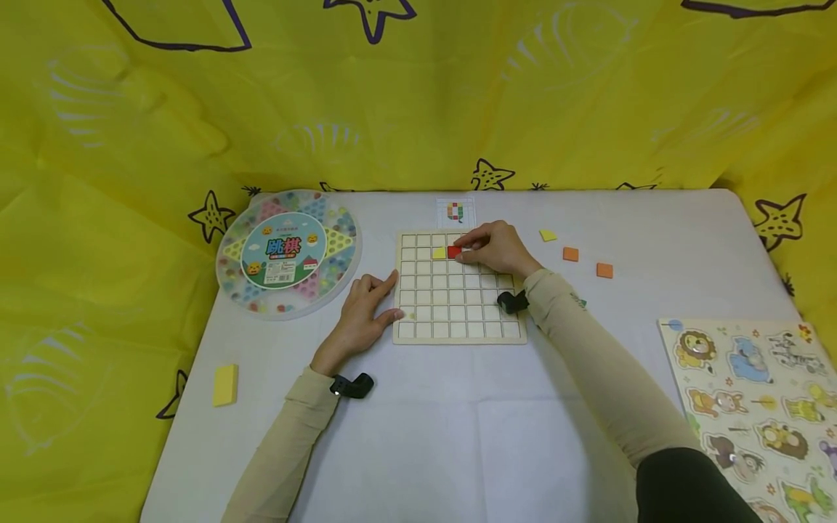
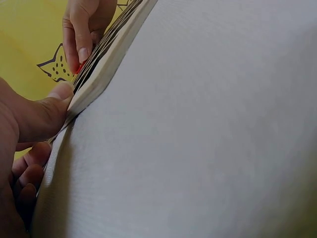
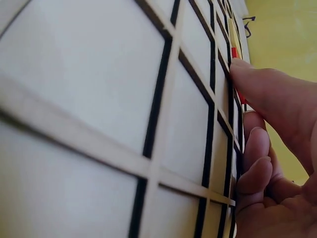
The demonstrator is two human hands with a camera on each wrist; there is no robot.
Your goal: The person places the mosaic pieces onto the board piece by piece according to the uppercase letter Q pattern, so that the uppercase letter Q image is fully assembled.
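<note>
A wooden grid board (image 1: 460,341) lies on the white table. In its second row from the back sits a yellow square tile (image 1: 439,253). Just right of that, a red tile (image 1: 454,252) is held between the thumb and fingers of my right hand (image 1: 498,248), at a grid square. In the right wrist view the thumb of the right hand (image 3: 282,104) touches the red tile (image 3: 234,52). My left hand (image 1: 361,314) rests at the board's left edge, fingers extended; the left wrist view shows its thumb (image 2: 60,91) against the board's rim (image 2: 91,89).
Behind the board lies a small pattern card (image 1: 455,212). To the right are a yellow piece (image 1: 548,235), two orange tiles (image 1: 571,254) and a partly hidden green piece. A round game box (image 1: 288,254) and yellow block (image 1: 225,385) are left; an animal puzzle (image 1: 752,407) is right.
</note>
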